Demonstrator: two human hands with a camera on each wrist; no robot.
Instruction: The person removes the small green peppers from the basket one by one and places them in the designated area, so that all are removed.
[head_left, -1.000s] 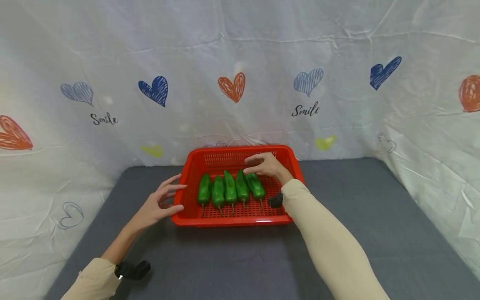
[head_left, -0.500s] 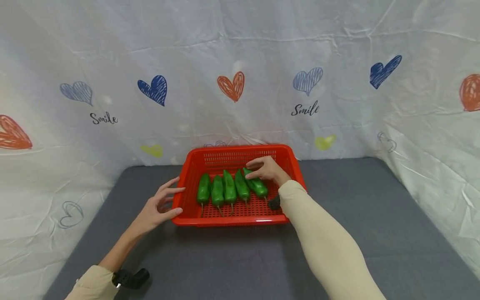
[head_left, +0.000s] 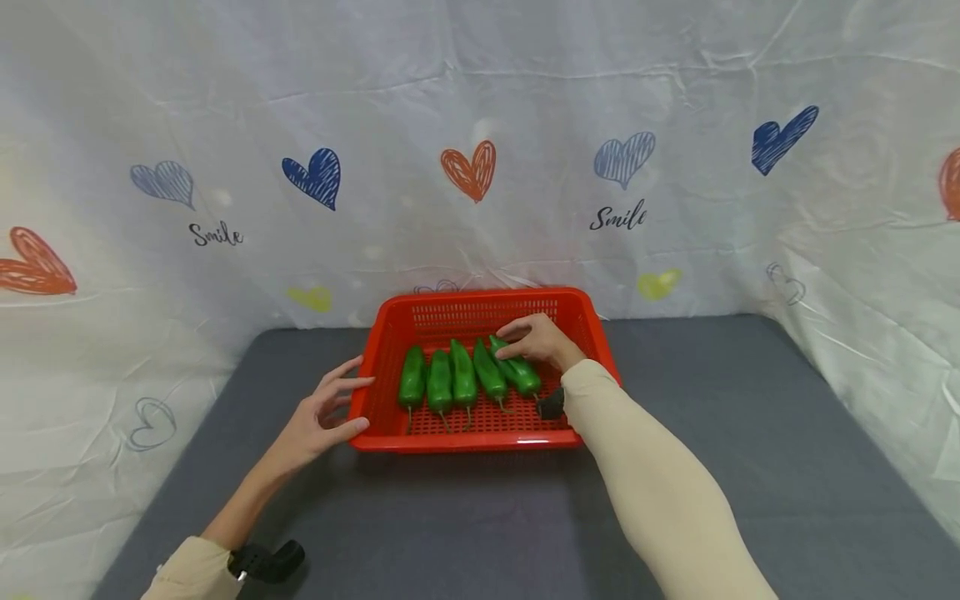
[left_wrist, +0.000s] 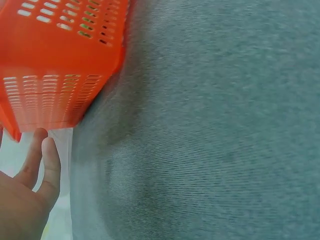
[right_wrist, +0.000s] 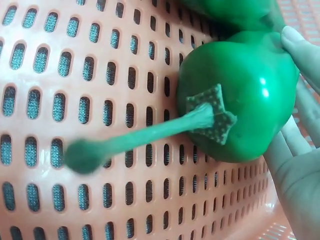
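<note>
Right hand (head_left: 538, 340) is pinching the rightmost long green pepper (head_left: 524, 377) inside a red slotted plastic basket (head_left: 465, 442), spread left hand (head_left: 318, 417) flanking its rim, apparently a positioning step calling next for steady grip.

Left of the right hand (head_left: 540, 340), four green peppers (head_left: 464, 379) bar passage; free floor (head_left: 435, 342) lies behind them, before the far wall (head_left: 442, 315) of the red basket (head_left: 480, 442).

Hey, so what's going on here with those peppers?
A person's right hand is holding the rightmost green pepper inside a red basket on a dark grey tabletop. Four more green peppers lie alongside it in a row. The left hand is at the basket's left rim.
</note>
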